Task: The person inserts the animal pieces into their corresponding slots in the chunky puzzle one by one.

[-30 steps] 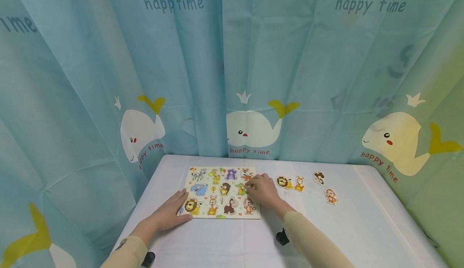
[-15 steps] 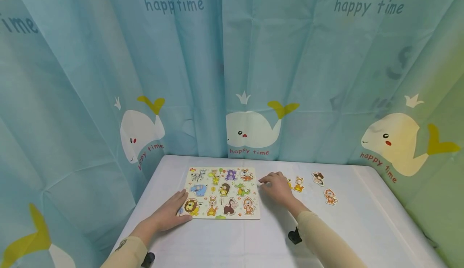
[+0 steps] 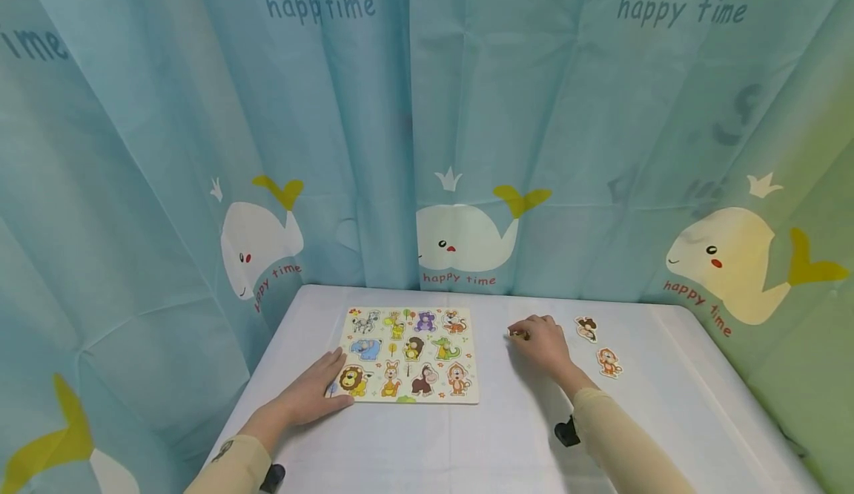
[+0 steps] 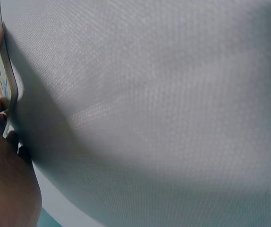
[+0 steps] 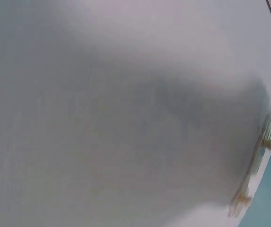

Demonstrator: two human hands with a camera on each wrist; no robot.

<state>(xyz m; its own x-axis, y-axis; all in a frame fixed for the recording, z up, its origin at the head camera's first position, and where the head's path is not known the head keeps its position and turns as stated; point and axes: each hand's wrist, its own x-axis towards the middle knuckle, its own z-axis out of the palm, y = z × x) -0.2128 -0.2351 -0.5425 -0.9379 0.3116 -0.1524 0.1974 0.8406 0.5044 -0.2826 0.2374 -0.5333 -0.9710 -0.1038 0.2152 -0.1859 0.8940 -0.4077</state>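
A pale puzzle board with bright animal figures, among them a zebra, an elephant and a crocodile, lies flat. My left hand rests at its near left corner, thumb along the front edge and fingers against the left side. In the left wrist view that board shows only as a thin strip beside the left hand. To the right of the board, my right hand is low over the table. Its fingertips are right at the lion piece, mostly hidden beneath them; the kangaroo piece is covered.
Farther right lie a brown animal piece and an orange monkey piece. The white-covered table ends at a blue curtain printed with whales. Small knobs stand up from pieces in the right wrist view.
My right hand has moved rightward from the crocodile on the board to the lion and kangaroo pieces, covering them. The left hand and the board have stayed put.
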